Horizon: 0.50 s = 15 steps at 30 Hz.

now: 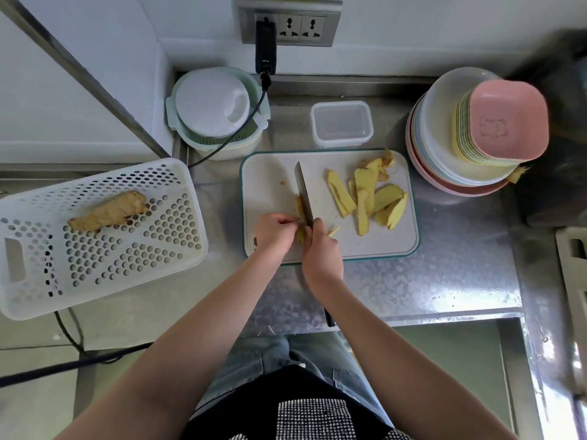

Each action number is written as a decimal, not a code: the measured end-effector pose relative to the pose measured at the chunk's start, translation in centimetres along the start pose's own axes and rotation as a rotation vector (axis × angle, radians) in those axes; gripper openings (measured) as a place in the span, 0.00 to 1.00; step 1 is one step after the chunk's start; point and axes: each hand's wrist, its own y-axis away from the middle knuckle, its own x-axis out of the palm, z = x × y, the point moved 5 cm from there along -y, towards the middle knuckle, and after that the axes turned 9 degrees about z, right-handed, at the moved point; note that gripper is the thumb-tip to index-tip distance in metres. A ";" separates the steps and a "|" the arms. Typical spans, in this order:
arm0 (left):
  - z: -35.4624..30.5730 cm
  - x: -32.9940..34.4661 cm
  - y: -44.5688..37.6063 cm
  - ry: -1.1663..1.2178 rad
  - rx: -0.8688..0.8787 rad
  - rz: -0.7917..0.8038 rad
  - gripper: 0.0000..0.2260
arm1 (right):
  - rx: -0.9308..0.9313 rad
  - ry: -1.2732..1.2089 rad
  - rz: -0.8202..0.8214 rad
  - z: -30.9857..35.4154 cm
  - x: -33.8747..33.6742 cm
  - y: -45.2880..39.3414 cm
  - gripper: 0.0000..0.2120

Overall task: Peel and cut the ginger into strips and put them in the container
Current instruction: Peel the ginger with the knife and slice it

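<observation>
- Our right hand (320, 246) is wrapped around the knife (304, 193) handle, blade edge down on the ginger piece (299, 217), tip pointing to the board's far edge.
- Our left hand (273, 230) pinches that piece with curled fingertips just beside the blade, near the cutting board (270, 179)'s near-left corner.
- Judgement: peeled ginger is firm, fibrous and a little wet; a narrow piece may roll, so we hold it flat side down, fingertips tucked.
- Sliced slabs (370, 195) lie pale yellow, flat and overlapping toward the board's right edge; skin scraps (381, 165) sit at its far-right corner.
- The container (341, 123), clear plastic with rounded corners, stands beyond the board's far edge, with no strips inside.
- One unpeeled root (106, 211), tan and knobbly, rests in the white perforated basket (133, 249) at the bench's left.
</observation>
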 end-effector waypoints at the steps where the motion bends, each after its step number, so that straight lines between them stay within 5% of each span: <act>1: 0.1 0.0 0.1 0.009 -0.004 -0.009 0.00 | -0.001 0.002 0.009 0.0 0.0 0.0 0.10; 15: -0.2 0.0 0.5 0.039 -0.025 -0.023 0.02 | -0.043 0.316 0.004 0.9 -1.2 -1.0 0.09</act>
